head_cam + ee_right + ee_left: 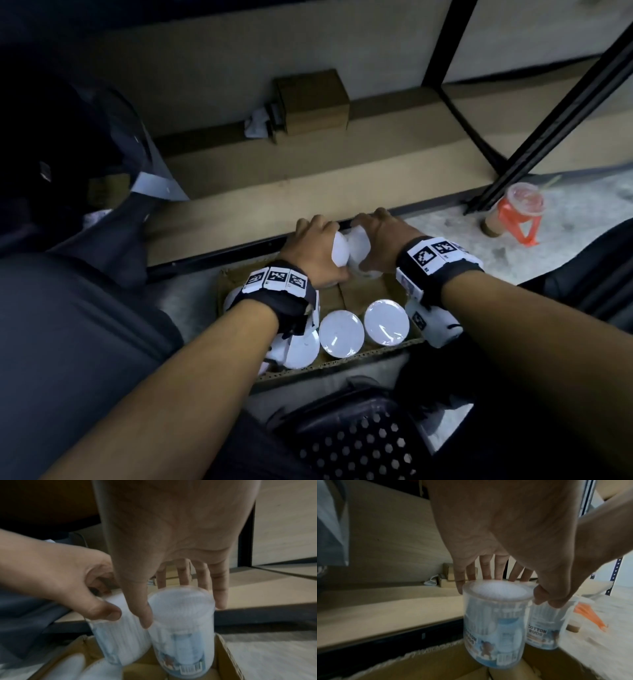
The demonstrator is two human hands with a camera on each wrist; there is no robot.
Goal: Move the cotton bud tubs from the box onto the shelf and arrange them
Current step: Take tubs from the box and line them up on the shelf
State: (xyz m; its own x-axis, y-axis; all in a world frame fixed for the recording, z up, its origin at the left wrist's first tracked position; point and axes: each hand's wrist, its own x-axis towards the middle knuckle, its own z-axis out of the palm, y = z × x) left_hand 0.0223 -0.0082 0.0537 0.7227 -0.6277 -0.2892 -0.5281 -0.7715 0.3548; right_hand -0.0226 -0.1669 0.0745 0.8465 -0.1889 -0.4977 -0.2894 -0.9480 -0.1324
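Over the far end of the open cardboard box (380, 345), each hand holds one clear cotton bud tub upright by its top. My left hand (318, 240) grips the left tub (337, 251), whose blue label shows in the left wrist view (494, 622) under the hand (496, 586). My right hand (373, 236) grips the right tub (361, 253), seen close up (183, 642) below that hand (183, 608). The two tubs touch side by side. Both hang just in front of the wooden shelf (239, 212). Several more tubs (341, 334) stand in the box near me.
A small brown carton (313, 102) and crumpled white wrapping sit at the back of the shelf. A black shelf upright (548, 120) rises at the right, with a lidded drink cup in an orange carrier (513, 212) on the floor by it. A black perforated basket (352, 445) lies nearest me.
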